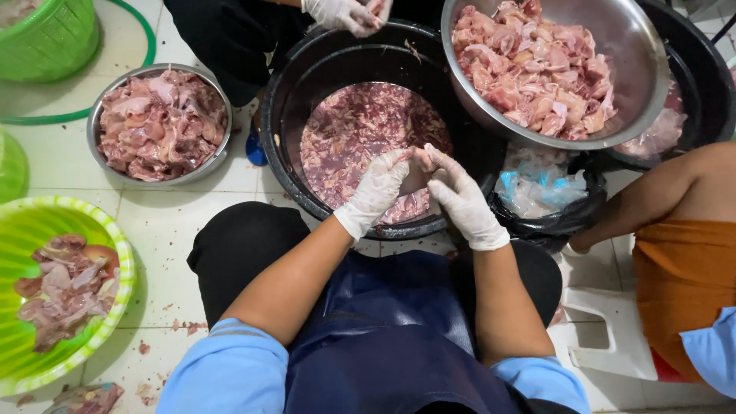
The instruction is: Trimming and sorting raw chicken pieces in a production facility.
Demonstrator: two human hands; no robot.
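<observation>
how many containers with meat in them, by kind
metal bowls: 2
black tubs: 2
green plastic bowl: 1
total: 5

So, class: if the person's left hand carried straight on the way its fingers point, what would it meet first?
The left hand points up and right at the piece of raw meat it already touches; just beyond is the right hand, also gripping it.
</observation>
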